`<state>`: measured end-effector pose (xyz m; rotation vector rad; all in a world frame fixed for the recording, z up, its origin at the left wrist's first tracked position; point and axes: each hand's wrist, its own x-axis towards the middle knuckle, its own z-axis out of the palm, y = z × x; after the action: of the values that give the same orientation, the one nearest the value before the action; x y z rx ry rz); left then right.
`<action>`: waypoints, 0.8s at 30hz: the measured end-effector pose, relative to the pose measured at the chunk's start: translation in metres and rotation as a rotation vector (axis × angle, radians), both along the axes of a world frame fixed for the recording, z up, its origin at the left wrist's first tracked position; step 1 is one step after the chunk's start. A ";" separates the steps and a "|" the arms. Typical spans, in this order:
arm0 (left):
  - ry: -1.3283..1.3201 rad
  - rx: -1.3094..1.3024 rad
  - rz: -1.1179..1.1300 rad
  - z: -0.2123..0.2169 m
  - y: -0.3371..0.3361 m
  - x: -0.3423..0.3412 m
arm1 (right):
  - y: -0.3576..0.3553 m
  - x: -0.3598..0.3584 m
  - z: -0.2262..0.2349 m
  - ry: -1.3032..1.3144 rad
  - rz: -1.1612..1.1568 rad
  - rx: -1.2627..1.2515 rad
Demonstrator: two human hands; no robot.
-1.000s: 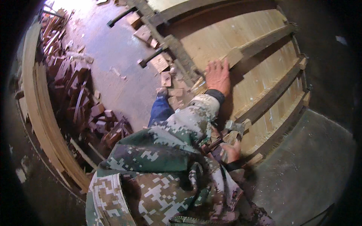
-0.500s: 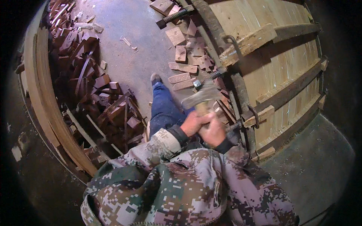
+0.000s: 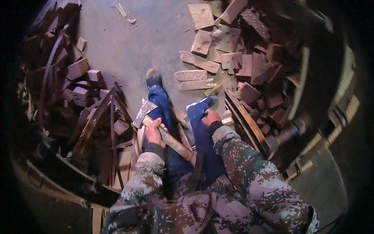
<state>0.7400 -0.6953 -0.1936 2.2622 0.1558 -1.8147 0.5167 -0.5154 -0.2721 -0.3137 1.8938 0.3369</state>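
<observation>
Dusty concrete floor (image 3: 117,46) carries everything. Flat wood offcuts (image 3: 202,43) scattered upper middle, dark block heap (image 3: 265,78) at right, scrap pile with curved strips (image 3: 74,93) at left, small chips (image 3: 124,11) near top.

One head-worn camera is looking steeply down over the person's own chest and legs, close to the body, with the camouflage sleeves coming in from six o'clock. It is facing the concrete floor (image 3: 128,50), which is filling the frame toward twelve o'clock. The left hand (image 3: 154,132) and right hand (image 3: 211,117) are sitting near the centre, quite close to the lens. The fisheye is bending the woodpile (image 3: 74,97) at nine o'clock and darkening the rim at three o'clock.
</observation>
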 end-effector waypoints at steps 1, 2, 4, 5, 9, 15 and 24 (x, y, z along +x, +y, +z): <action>-0.002 -0.004 0.019 -0.011 -0.004 0.001 | -0.001 -0.004 -0.028 0.028 0.120 -0.026; 0.016 -0.029 0.047 -0.027 -0.008 0.001 | -0.004 -0.007 -0.062 0.061 0.222 -0.080; -0.026 0.023 -0.069 -0.035 -0.017 -0.003 | -0.006 -0.017 -0.107 0.066 0.443 -0.039; 0.031 -0.016 -0.060 -0.037 -0.024 -0.007 | -0.008 -0.018 -0.124 0.089 0.531 -0.165; 0.160 -0.034 0.022 -0.035 -0.043 -0.015 | -0.021 -0.014 -0.208 0.269 0.995 -0.591; 0.206 -0.089 -0.121 -0.019 -0.065 -0.013 | -0.067 -0.030 -0.276 0.194 0.920 -0.666; 0.216 -0.054 -0.017 -0.014 -0.083 -0.017 | -0.043 -0.039 -0.225 -0.043 1.039 -0.535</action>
<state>0.7227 -0.7783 -0.2079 2.0333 0.1230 -2.0439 0.4780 -0.5579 -0.4971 -1.6590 1.6082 0.4828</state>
